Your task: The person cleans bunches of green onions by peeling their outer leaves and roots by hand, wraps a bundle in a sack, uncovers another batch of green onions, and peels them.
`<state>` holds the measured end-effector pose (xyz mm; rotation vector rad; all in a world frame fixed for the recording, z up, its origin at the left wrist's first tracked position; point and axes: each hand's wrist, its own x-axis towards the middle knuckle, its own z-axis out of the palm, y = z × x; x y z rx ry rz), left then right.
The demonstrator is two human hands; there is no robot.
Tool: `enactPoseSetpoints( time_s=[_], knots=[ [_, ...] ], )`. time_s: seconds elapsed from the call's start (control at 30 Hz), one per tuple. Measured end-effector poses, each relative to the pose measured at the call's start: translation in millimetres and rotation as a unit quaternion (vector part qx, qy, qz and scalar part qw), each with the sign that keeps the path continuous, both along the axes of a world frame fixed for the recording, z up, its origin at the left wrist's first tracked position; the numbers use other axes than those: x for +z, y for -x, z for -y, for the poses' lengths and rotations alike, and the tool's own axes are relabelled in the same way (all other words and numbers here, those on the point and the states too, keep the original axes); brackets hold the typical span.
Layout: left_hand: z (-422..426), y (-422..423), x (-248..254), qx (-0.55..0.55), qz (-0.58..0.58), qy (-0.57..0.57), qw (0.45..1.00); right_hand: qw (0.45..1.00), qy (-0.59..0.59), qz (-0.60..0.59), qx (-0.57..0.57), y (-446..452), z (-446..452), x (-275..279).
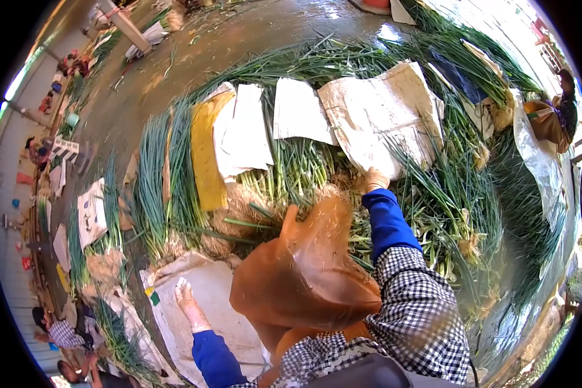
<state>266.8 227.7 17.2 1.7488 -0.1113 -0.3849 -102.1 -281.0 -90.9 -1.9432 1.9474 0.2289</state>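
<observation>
My left hand hovers over or rests on a flat pale sack; which of the two I cannot tell. Its fingers extend forward with white coverings at the tips, and it holds nothing visible. My right hand reaches forward to the lower edge of a large off-white sack. Its fingers look curled, but what lies in them is hidden. Long green onions lie right beside this hand, some leaves crossing the sack. Peeled green onion stalks lie to its left. A brown apron covers my lap.
Green onion bundles curve around me, partly under white sacks and a yellow sack. Root clumps lie close before my knees. Wet floor stretches beyond. Other people sit at left; another person is at right.
</observation>
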Motion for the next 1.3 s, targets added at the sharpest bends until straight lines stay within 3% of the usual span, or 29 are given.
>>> enactPoseSetpoints(
  time_s=[0.07,0.13,0.17,0.23,0.27,0.3,0.33,0.37,0.4,0.43,0.47,0.5,0.53,0.57,0.6,0.63,0.67,0.73,0.8,0.83,0.9,0.93,0.97,1.0,1.07,1.13,1.2,1.27,1.3],
  knots=[
    [19.8,-12.9,-12.4,-0.007,-0.006,0.015,1.0,0.989,0.009,-0.046,0.141,6.3,0.0,75.1],
    [55.4,-7.4,-0.7,-0.035,-0.013,0.052,0.998,0.985,0.015,-0.055,0.162,5.6,12.7,99.2],
    [75.5,-0.2,3.9,-0.056,0.014,0.085,0.995,0.962,0.095,-0.052,0.251,-6.8,13.2,111.2],
    [120.0,22.2,23.0,-0.123,0.007,0.077,0.989,0.938,0.105,0.217,0.249,-43.2,2.5,121.3],
    [143.3,31.7,25.8,-0.203,0.022,0.08,0.976,0.87,-0.045,0.472,0.135,-65.7,-14.4,129.5],
    [162.7,39.0,23.5,-0.277,0.018,0.117,0.954,0.76,-0.187,0.622,0.023,-86.6,-40.4,145.6],
    [193.4,65.5,51.8,-0.293,-0.022,0.115,0.949,0.699,-0.27,0.662,-0.008,-103.1,-68.9,162.0],
    [206.9,51.4,28.4,-0.316,-0.245,0.316,0.86,0.737,-0.218,0.621,0.155,-112.3,-91.0,171.7],
    [229.0,71.7,71.3,-0.288,-0.322,0.276,0.858,0.753,-0.123,0.565,0.313,-121.5,-113.1,181.4],
    [244.4,84.1,90.7,-0.284,-0.259,0.286,0.878,0.735,-0.018,0.523,0.43,-130.7,-135.1,190.8],
    [247.5,81.1,94.2,-0.281,-0.225,0.292,0.886,0.63,0.04,0.612,0.476,-140.6,-151.1,194.8],
    [249.8,77.9,97.1,-0.277,-0.191,0.297,0.894,0.659,0.01,0.591,0.465,-136.2,-163.1,197.0],
    [242.9,52.2,84.7,-0.366,0.058,0.132,0.919,0.686,-0.022,0.568,0.455,-132.2,-171.7,202.5],
    [238.5,51.2,101.3,-0.416,0.298,-0.053,0.857,0.657,-0.049,0.602,0.452,-128.0,-175.3,200.5],
    [234.2,52.8,114.0,-0.264,0.056,-0.007,0.963,0.623,-0.082,0.634,0.45,-124.4,-175.9,193.4],
    [218.8,41.5,128.1,-0.265,0.287,-0.13,0.911,0.651,0.085,0.549,0.517,-125.5,-172.1,180.2],
    [196.7,23.9,140.9,-0.247,0.493,-0.254,0.795,0.714,0.14,0.391,0.564,-118.9,-170.4,170.3],
    [150.3,-6.5,170.6,-0.173,0.484,-0.266,0.816,0.791,0.174,0.252,0.53,-110.2,-161.5,156.8],
    [93.4,-16.4,215.1,-0.163,0.454,-0.38,0.789,0.798,0.282,0.174,0.504,-113.4,-147.8,135.2],
    [56.2,-30.1,215.0,-0.157,0.43,-0.328,0.826,0.809,0.331,0.054,0.483,-120.7,-137.3,119.2],
    [-35.6,-70.1,197.7,-0.148,0.386,-0.289,0.864,0.83,0.328,0.146,0.427,-133.0,-120.2,115.6],
    [-56.7,-36.2,225.5,-0.111,0.328,-0.284,0.894,0.797,0.374,0.15,0.449,-145.9,-111.9,101.6],
    [-100.2,-31.1,222.9,-0.089,0.349,-0.359,0.861,0.778,0.399,0.135,0.466,-159.9,-113.1,100.0],
    [-144.9,-32.9,217.7,-0.068,0.368,-0.429,0.822,0.75,0.391,0.21,0.491,-179.5,-118.1,106.5],
    [-251.8,-33.1,197.3,0.003,0.305,-0.422,0.854,0.787,0.189,0.21,0.548,-222.6,-151.7,142.9],
    [-360.0,-4.6,156.6,0.036,0.405,-0.454,0.793,0.624,0.233,0.288,0.688,-270.9,-186.0,158.3],
    [-407.0,42.9,158.9,0.073,0.385,-0.542,0.744,0.591,0.223,0.189,0.752,-311.4,-247.7,182.4],
    [-455.9,72.8,127.5,0.064,0.278,-0.648,0.706,0.533,0.234,0.063,0.811,-346.6,-307.3,190.0],
    [-471.7,90.1,113.2,0.104,0.198,-0.598,0.769,0.507,0.215,0.006,0.835,-365.0,-336.1,189.9]
  ],
)
